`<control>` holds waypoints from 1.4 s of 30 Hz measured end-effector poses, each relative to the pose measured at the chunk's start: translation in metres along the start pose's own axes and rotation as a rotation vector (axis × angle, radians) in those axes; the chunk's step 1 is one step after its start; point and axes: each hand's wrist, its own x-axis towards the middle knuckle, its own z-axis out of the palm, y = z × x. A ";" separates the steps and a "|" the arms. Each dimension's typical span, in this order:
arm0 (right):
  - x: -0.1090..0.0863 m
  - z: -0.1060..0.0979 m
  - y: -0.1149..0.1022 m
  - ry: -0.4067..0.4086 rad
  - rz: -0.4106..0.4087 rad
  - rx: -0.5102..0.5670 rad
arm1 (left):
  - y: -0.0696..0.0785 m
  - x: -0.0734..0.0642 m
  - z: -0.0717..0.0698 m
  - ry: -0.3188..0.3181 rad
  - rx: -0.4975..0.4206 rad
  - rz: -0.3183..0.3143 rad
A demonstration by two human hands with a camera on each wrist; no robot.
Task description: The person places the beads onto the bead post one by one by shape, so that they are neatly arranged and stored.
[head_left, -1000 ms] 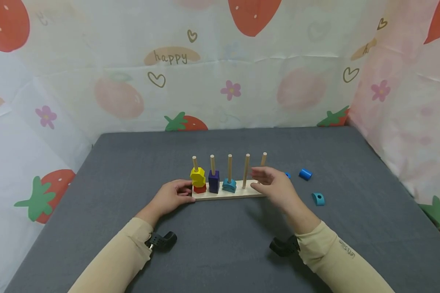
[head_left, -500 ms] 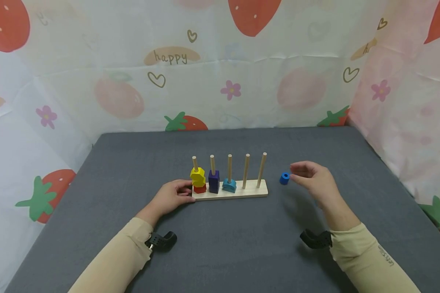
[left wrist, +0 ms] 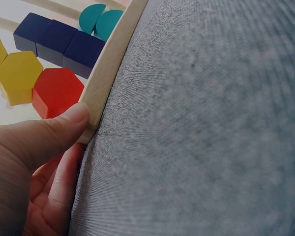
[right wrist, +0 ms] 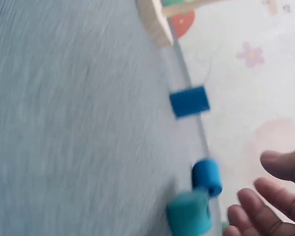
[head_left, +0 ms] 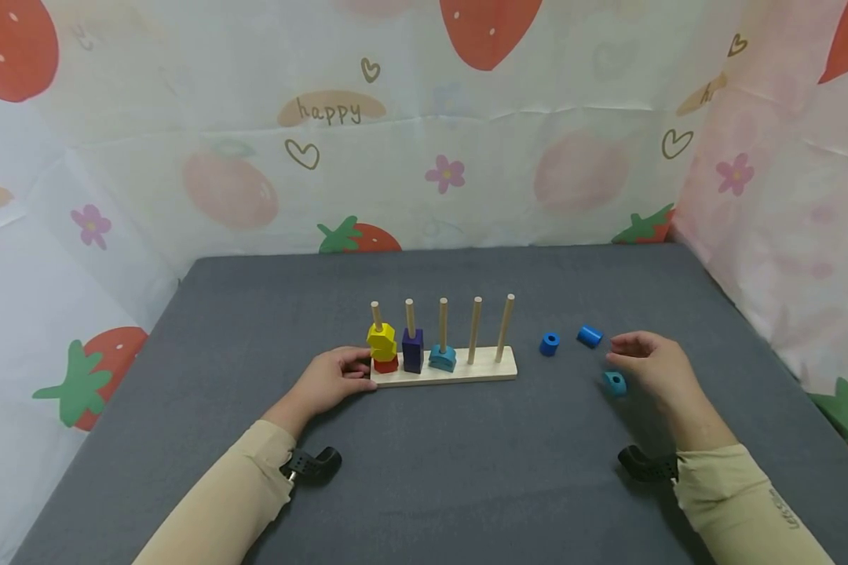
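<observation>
A wooden peg stacker [head_left: 480, 369] with several upright pegs lies in front of me. My left hand [head_left: 335, 373] holds its left end, the thumb [left wrist: 71, 118] pressing the base's edge. Stacked on the first peg are yellow hexagonal blocks [head_left: 381, 341] over a red one [head_left: 385, 364]. Dark blue square blocks [head_left: 413, 351] fill part of the second, and teal half-round blocks [head_left: 442, 358] the third. My right hand [head_left: 653, 373] hovers with parted fingers, holding nothing, just above and right of a loose teal half-round block [head_left: 615, 383].
One blue cylinder [head_left: 549, 344] stands upright beside the stacker's right end. Another blue cylinder [head_left: 590, 337] lies on its side farther right. Grey cloth [head_left: 424, 471] covers the table, and a printed strawberry curtain [head_left: 502, 157] hangs behind it.
My right hand has moved right, from the stacker's last peg past the blue cylinders to the loose teal block. The left hand and stacker have stayed put.
</observation>
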 end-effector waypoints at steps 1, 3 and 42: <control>0.001 -0.001 0.003 -0.008 0.010 -0.008 | 0.000 0.000 0.000 0.000 0.000 0.003; 0.002 -0.004 0.010 -0.023 0.029 -0.025 | 0.000 -0.001 0.000 -0.001 0.006 0.016; 0.005 0.005 0.016 -0.175 0.004 -0.220 | 0.001 -0.002 0.001 0.007 0.014 0.023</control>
